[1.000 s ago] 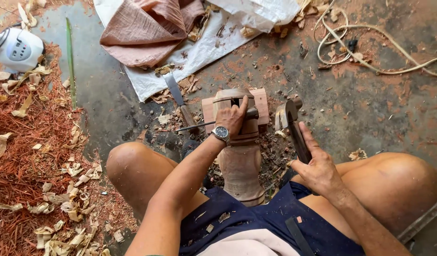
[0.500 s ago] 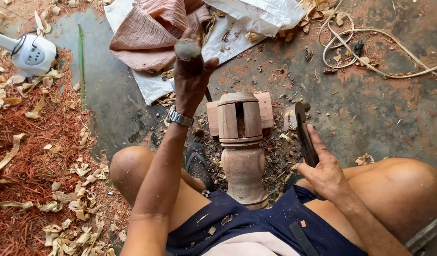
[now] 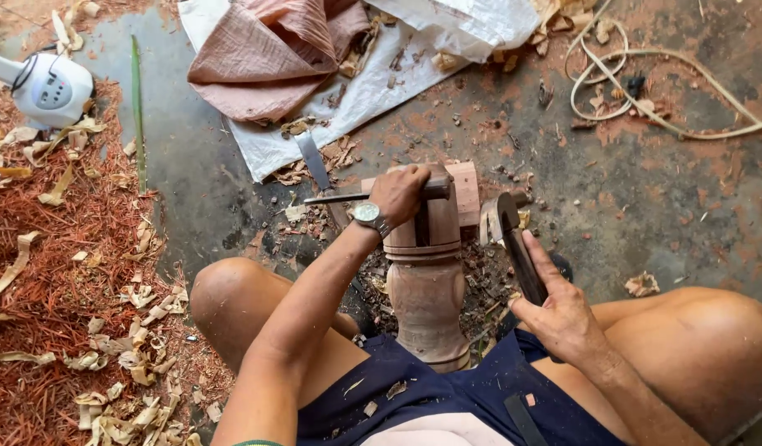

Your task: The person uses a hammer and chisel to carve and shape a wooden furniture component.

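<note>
A turned reddish wooden post (image 3: 426,281) with a slotted top stands upright between my bare knees. My left hand (image 3: 402,192), with a wristwatch on it, rests on the post's top and is shut on a thin metal chisel (image 3: 331,198), whose shaft points left. My right hand (image 3: 563,318) lies by my right thigh, gripping a dark curved mallet-like tool (image 3: 513,244) whose head sits just right of the post. Chips lie around the post's base.
A flat blade (image 3: 315,161) lies on the concrete beyond the post. A white sheet (image 3: 364,95) with a pink cloth (image 3: 269,58) is farther back. At left are a white power tool (image 3: 50,87), a green stick (image 3: 137,99) and red shavings (image 3: 42,272); a cord (image 3: 645,91) lies at top right.
My left hand rose forward toward the cloth half a second ago, then came back down onto the post's top with the chisel. My right hand and its tool stayed in place.
</note>
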